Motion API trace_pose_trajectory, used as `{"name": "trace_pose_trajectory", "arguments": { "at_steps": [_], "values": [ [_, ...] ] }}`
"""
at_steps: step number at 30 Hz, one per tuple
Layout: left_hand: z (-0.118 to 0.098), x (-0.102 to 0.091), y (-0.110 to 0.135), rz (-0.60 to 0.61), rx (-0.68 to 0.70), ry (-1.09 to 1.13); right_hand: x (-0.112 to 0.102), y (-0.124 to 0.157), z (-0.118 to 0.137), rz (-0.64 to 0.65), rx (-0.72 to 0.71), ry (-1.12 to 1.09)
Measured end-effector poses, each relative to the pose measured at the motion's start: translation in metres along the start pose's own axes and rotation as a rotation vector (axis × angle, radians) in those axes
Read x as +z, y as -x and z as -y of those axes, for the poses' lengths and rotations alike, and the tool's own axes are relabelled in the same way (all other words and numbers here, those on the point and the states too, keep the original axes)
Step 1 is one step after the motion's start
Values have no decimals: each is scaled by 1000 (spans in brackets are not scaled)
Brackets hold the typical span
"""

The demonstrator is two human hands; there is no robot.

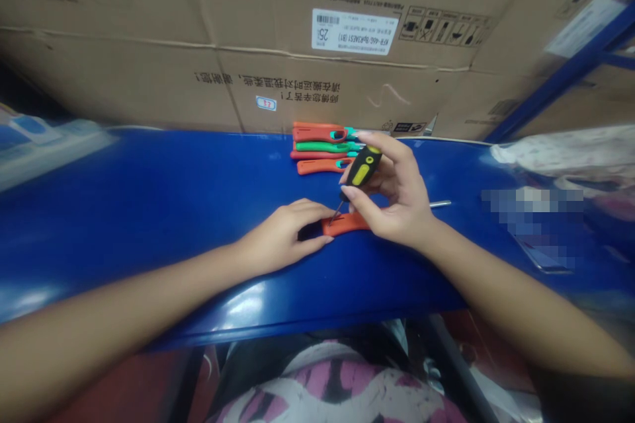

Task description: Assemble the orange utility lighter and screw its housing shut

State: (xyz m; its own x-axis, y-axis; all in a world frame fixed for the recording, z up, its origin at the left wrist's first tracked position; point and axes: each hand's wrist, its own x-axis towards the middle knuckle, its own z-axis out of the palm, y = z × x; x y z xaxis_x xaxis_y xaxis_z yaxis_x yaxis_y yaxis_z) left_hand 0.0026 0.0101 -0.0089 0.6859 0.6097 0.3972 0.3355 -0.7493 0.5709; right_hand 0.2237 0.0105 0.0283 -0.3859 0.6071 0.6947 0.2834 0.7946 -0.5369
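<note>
An orange long-nosed lighter (344, 223) lies flat on the blue table, its metal nozzle (440, 203) sticking out to the right beyond my wrist. My left hand (282, 234) pinches the lighter's left end between thumb and fingers. In my right hand (399, 195) is a small black and yellow screwdriver (364, 168), tilted, with its tip at the lighter's left end. Whether the tip sits in a screw is too small to tell. My right hand covers the middle of the lighter.
Behind my hands lie several more lighters, among them a green lighter (320, 146) and an orange lighter (317, 166). A large cardboard box (268, 13) stands along the table's back edge. To the right are a phone-like flat object (543, 254) and a pale patterned cloth (550, 153).
</note>
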Motion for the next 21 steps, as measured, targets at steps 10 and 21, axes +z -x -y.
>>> {"name": "trace_pose_trajectory", "arguments": {
  "at_steps": [10,21],
  "values": [
    [-2,0,-1,3,0,9,-6,-7,12,60,-3,16],
    [-7,0,-2,17,-14,13,-26,-43,25,264,-222,257]
  ]
}}
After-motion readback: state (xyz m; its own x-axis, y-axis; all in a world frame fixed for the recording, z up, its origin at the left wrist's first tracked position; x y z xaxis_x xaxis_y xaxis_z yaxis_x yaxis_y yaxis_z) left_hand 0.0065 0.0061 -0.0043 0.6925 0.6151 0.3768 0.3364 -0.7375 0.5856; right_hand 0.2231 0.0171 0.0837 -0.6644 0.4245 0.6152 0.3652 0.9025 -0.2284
